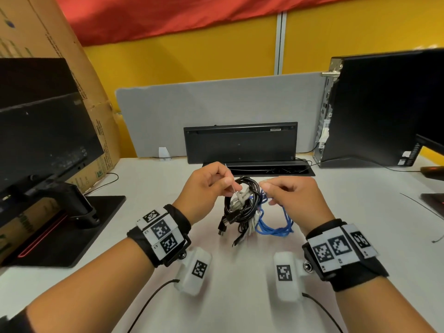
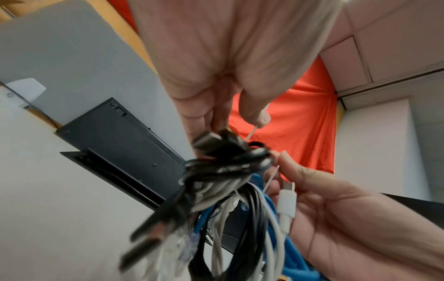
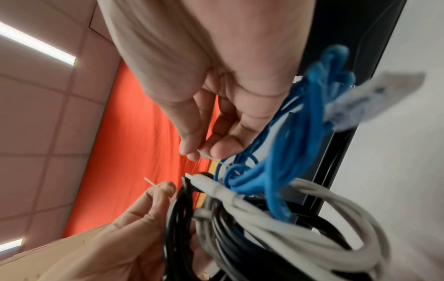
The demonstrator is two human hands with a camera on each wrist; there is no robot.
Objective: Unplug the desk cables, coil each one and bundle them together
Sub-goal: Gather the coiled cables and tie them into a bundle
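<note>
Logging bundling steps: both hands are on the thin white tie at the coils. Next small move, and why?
Probably pull the two ends apart to cinch. The left hand and right hand each pinch an end of the white tie at the top of the coiled cables, which hang loose above the desk.

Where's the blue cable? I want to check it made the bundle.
In the head view the blue cable hangs on the bundle's right side, beside the white cable, under the right hand.
</note>
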